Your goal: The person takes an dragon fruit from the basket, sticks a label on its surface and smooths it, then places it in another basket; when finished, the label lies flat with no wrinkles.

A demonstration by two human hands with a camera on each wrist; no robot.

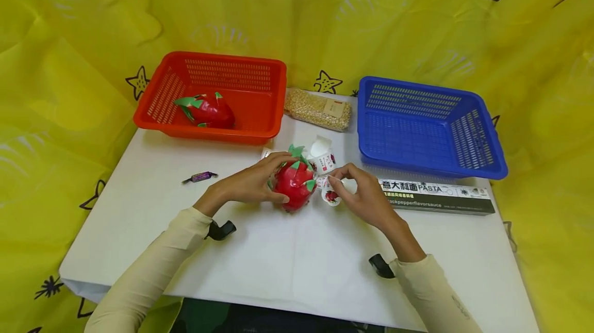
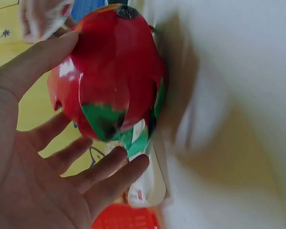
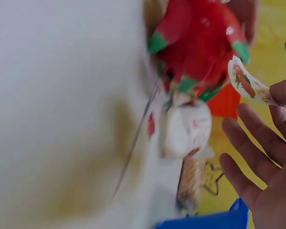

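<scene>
A red dragon fruit model with green leaf tips point(image 1: 294, 186) is at the middle of the white table. My left hand point(image 1: 257, 178) holds it from the left; the left wrist view shows the thumb against the fruit point(image 2: 109, 71) and the fingers of the hand point(image 2: 43, 143) spread along it. My right hand point(image 1: 364, 194) pinches a white printed paper flap point(image 1: 331, 196) between thumb and fingertips, the flap point(image 3: 248, 86) close beside the fruit in the right wrist view. The other fingers of that hand point(image 3: 271, 152) are extended. White printed packaging point(image 1: 323, 162) lies behind the fruit.
A red basket point(image 1: 223, 134) at the back left contains another dragon fruit model point(image 1: 211, 111). A blue basket point(image 1: 431, 165) stands back right, behind a long pasta box point(image 1: 441, 205). Between the baskets lies a grain bag point(image 1: 311, 109). A purple-wrapped candy point(image 1: 200, 177) is on the left.
</scene>
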